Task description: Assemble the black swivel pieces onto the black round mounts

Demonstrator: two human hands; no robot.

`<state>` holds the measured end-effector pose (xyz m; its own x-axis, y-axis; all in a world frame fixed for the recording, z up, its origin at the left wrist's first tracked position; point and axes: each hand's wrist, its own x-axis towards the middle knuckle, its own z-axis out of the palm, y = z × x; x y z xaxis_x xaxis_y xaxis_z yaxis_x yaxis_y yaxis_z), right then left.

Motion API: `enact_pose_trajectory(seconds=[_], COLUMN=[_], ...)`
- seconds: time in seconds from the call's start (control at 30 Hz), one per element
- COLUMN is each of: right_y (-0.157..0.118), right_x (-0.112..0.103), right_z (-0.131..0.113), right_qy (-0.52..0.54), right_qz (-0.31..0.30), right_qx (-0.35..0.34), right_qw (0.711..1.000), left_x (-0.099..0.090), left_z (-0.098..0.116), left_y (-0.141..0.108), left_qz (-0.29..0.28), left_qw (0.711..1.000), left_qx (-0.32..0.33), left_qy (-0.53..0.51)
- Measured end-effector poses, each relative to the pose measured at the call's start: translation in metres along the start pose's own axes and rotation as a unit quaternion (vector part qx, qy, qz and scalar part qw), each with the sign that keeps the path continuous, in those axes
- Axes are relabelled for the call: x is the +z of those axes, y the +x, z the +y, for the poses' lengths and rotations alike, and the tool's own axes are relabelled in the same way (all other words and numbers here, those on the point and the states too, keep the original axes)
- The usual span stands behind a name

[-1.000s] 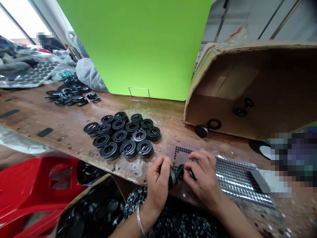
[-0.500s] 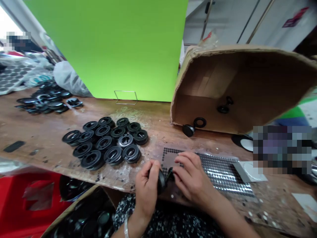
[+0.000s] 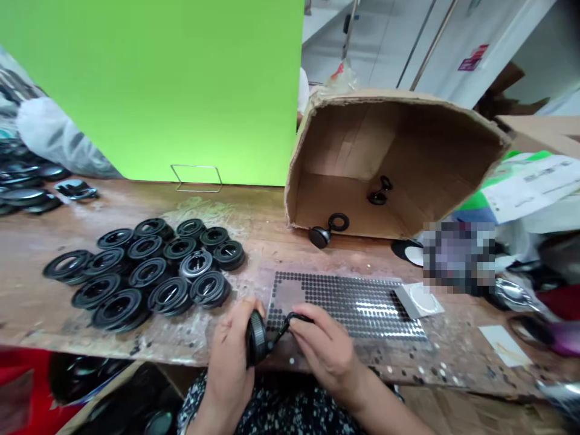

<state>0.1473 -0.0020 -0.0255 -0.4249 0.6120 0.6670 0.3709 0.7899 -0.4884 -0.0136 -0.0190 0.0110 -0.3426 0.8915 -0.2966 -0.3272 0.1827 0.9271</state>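
Observation:
My left hand (image 3: 231,356) is wrapped round the round, ridged body of a black part (image 3: 257,339) at the table's front edge. A thin black arm sticks out of that part toward the right, and my right hand (image 3: 324,347) pinches its far end. Under and beyond my hands lies a clear sheet with rows of small black dots (image 3: 339,302); its upper left area has no dots. To the left stand several stacks of black rings (image 3: 147,272).
An open cardboard box (image 3: 353,175) lies on its side at the back, with black ring parts in and before it. A green panel (image 3: 181,90) rises behind the table (image 3: 27,235). A white box (image 3: 419,300) sits right; a red container (image 3: 27,386) is lower left.
The view has turned to the right, so things appear further left. My right hand has drawn away from my left, and the thin arm between them now shows.

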Motion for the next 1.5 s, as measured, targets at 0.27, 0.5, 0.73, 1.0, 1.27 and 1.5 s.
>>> enact_pose_trajectory(seconds=[0.27, 0.5, 0.73, 1.0, 1.27, 1.5], right_y=[0.040, 0.038, 0.014, 0.021, 0.021, 0.042], right_x=[-0.026, -0.025, 0.003, 0.015, 0.000, -0.011], right_z=[0.003, 0.025, 0.024, 0.017, 0.009, -0.027], right_qy=[0.139, 0.072, -0.103, -0.217, -0.095, -0.012], right_qz=[-0.118, -0.129, -0.199, -0.233, -0.068, -0.036], right_qx=[0.111, 0.276, 0.117, 0.106, 0.154, 0.130], right_qw=[0.977, 0.950, 0.968, 0.942, 0.981, 0.991], left_x=[-0.038, -0.043, -0.042, -0.035, -0.032, -0.014], left_z=[0.034, 0.024, 0.016, 0.010, 0.005, -0.010], left_y=[0.006, 0.007, 0.008, 0.007, 0.005, -0.005], left_qz=[-0.273, -0.075, -0.044, -0.023, -0.022, -0.074], left_qw=[0.862, 0.989, 0.994, 0.989, 0.981, 0.978], left_qx=[0.268, 0.051, -0.083, -0.107, -0.158, -0.174], left_qy=[0.333, 0.115, -0.058, -0.095, -0.112, -0.092])
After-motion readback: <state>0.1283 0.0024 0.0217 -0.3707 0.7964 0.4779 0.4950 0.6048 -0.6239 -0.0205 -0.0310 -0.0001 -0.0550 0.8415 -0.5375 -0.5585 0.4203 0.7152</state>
